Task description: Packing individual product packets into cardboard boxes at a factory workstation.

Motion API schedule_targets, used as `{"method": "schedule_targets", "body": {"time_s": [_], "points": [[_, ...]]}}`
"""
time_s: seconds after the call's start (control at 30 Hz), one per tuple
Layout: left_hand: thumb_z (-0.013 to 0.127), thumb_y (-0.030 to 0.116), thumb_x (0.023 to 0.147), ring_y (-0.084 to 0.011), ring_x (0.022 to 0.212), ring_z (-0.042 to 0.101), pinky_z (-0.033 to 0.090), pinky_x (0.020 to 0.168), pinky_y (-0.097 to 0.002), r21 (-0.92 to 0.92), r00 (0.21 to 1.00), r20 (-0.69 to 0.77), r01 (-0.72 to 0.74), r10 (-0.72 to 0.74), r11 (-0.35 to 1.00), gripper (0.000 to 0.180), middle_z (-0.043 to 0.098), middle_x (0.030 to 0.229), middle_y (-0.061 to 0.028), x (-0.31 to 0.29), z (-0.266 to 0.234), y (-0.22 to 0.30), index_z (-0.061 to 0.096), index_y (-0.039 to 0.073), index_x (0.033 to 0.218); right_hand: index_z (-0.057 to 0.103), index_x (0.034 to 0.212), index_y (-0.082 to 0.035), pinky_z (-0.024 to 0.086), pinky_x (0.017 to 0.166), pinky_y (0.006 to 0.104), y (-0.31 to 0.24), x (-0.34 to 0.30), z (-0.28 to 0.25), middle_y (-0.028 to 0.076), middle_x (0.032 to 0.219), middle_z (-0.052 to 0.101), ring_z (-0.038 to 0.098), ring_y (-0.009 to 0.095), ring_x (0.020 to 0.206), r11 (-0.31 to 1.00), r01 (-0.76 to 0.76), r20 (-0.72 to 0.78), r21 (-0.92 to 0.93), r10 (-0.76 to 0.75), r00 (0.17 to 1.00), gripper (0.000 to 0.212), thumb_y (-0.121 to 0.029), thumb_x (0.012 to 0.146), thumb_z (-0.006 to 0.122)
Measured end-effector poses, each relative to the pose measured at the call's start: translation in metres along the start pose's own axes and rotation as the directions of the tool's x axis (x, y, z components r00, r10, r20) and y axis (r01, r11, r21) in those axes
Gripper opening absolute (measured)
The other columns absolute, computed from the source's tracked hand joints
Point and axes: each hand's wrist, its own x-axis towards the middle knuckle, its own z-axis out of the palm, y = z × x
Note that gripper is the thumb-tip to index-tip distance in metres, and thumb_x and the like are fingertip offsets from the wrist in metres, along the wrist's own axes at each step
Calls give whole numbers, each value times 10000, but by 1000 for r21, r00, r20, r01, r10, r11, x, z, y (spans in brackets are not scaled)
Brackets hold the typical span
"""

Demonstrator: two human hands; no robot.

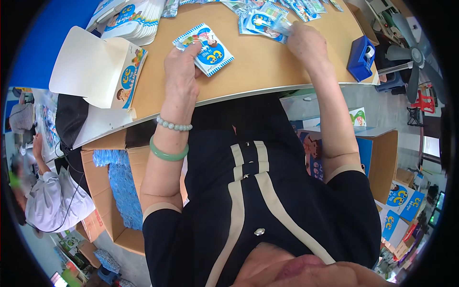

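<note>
My left hand (180,67) grips a blue-and-white printed packet (213,53), or several stacked together, with the thumb across its top face. It is held over the near part of the tan table (258,69). Farther right, my right hand (308,44) has its fingers closed on the end of another flat packet (268,25) at the near side of a loose pile. Its fingertips are partly hidden. Left of my left hand stands a small white-and-blue carton (125,81) with its lid flap folded open.
Flattened cartons (138,24) are stacked at the far left. More packets (302,7) lie along the far side. A blue tape dispenser (362,60) stands at the right edge, near a fan (412,55). An open cardboard box (103,191) sits below left; another person (57,201) is beyond.
</note>
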Motion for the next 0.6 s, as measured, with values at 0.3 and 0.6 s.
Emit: {"method": "schedule_targets", "body": {"time_s": [0.3,0.6], "points": [[587,0,867,-216,794,703,609,659,-312,47,998,12,62,-63,997,221,672,978,-140,7,-3,-3,563,-57,1079,605,1068,-52,496,838,460,-24,2,14,140,1077,651,607,351,1015,930,367,-272,23,-348,897,276,-256,906,515],[585,-6,861,-221,802,704,609,651,-310,44,998,31,59,-61,997,229,669,969,-148,9,-6,-2,555,-56,1082,579,1178,-98,503,801,461,6,11,-5,167,879,669,623,393,873,904,425,-13,37,-425,905,323,-221,883,533]]}}
